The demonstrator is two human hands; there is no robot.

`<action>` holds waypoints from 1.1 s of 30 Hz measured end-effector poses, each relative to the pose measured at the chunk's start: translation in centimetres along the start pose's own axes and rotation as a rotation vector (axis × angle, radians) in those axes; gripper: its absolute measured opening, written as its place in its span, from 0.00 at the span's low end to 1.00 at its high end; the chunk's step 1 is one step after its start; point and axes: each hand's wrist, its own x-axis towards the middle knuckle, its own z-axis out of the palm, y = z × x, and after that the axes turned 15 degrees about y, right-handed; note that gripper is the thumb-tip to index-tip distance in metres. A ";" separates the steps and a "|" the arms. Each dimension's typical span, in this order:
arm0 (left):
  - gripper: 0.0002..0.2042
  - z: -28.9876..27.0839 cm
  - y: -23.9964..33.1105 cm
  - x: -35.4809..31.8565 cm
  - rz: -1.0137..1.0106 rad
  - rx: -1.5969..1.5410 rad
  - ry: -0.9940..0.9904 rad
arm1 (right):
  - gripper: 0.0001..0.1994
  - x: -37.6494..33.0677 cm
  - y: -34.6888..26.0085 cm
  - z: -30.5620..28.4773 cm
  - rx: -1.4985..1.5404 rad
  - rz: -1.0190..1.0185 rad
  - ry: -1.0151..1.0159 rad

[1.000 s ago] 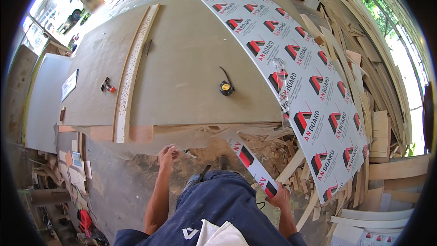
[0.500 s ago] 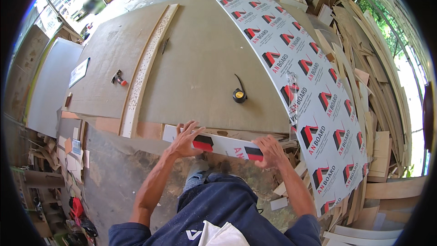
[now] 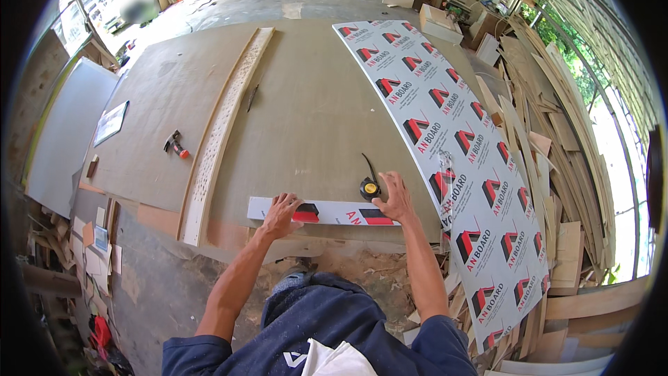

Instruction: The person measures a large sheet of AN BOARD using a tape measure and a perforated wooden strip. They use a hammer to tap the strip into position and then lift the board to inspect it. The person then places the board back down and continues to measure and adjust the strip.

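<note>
A narrow white board strip (image 3: pixel 334 213) with red and black print lies flat along the near edge of the work table. My left hand (image 3: pixel 282 215) grips its left part, fingers curled over the far edge. My right hand (image 3: pixel 395 200) is at the strip's right end, thumb and fingers spread apart. Just beside that thumb sits a black and yellow tape measure (image 3: pixel 369 189), its short dark tail pointing away from me. Whether the thumb touches the tape measure I cannot tell.
A long printed panel (image 3: pixel 456 143) covers the table's right side. To the left lie a perforated strip (image 3: pixel 221 141), a red-handled hammer (image 3: pixel 176 144), a slim dark tool (image 3: pixel 252 97) and a flat framed sheet (image 3: pixel 111 123). Timber offcuts (image 3: pixel 557 146) are stacked at right.
The board strip has moved from beyond the table's near edge onto the tabletop. My right hand has released its right end and moved up beside the tape measure. My left hand stays on it.
</note>
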 end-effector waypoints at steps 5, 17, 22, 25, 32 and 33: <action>0.28 -1.9 2.2 2.4 -0.044 -0.111 -0.069 | 0.35 1.6 -0.9 3.2 -0.100 0.030 -0.164; 0.20 6.2 9.0 10.1 -0.487 -1.164 -0.484 | 0.22 -8.7 -8.4 2.3 0.796 0.662 0.395; 0.13 8.0 9.5 9.7 -0.392 -1.135 -0.734 | 0.23 -12.4 -10.8 2.0 0.616 0.860 0.388; 0.10 8.8 9.2 10.8 -0.309 -1.025 -0.733 | 0.27 -13.5 -10.7 0.3 0.307 0.706 0.251; 0.03 13.6 9.5 13.6 -0.014 -0.702 -0.131 | 0.26 -19.4 -13.2 -2.4 -0.044 0.964 0.175; 0.03 14.1 9.5 13.3 0.037 -0.708 -0.128 | 0.26 -20.5 -13.7 -2.9 -0.057 1.000 0.133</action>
